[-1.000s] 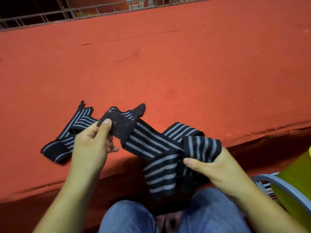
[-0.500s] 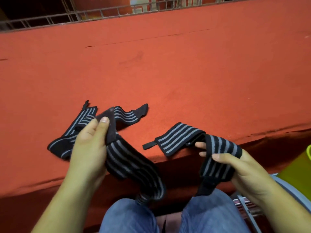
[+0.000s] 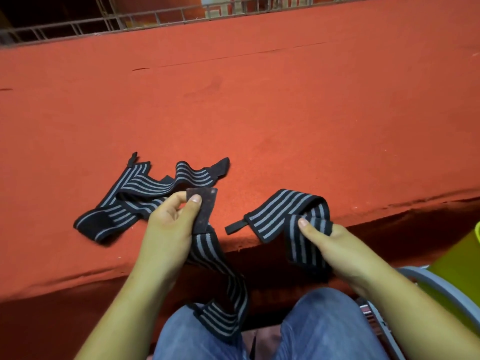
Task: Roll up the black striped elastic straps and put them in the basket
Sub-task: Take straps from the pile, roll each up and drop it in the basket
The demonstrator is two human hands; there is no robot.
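Hands | left hand [image 3: 168,229] pinches first strap [image 3: 207,253] | right hand [image 3: 337,250] grips second strap [image 3: 280,211] | third strap [image 3: 145,185] on red table [image 3: 285,113]

We see wide red cloth-covered surface [image 3: 285,113] running left to right; thin crease across far part, near edge dropping into shadow. On it, near left: black striped strap [image 3: 145,189] lying in loose wavy folds. At near edge, right of middle: we note second striped strap [image 3: 272,214], tab end touching cloth, rest lifting off.

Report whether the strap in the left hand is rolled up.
Unrolled: the strap hangs loose from the left hand down onto the knee.
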